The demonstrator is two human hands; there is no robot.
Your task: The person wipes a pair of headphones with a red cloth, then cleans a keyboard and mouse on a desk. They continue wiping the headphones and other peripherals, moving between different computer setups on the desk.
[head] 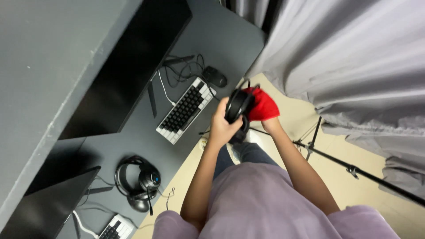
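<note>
the left hand (222, 126) is wrapped tight around a black over-ear headset (237, 107), fingers curled about its ear cup and band, holding it up in the air in front of the body, above the near edge of the dark grey desk (221, 40). the right hand (270, 124) is mostly hidden under a bright red cloth (262, 106); it seems to be bunched into the cloth, which is pressed against the right side of the headset, though how the fingers sit cannot be told from here. both bare forearms rise from loose lilac sleeves (265, 203).

on the desk, just beyond the hands, lies a compact keyboard with black keys and a white frame (186, 110), with a black computer mouse (215, 76) near its far end and a tangle of thin cables (183, 68) beside that. a large black monitor (128, 66) stands behind them. well apart, further along the desk, a second black headset (138, 183) rests flat, and the corner of another white keyboard (116, 228) shows at the bottom edge. a pale grey curtain (354, 57) hangs to the right, above a thin black stand pole (354, 170) crossing the beige floor (292, 110)
</note>
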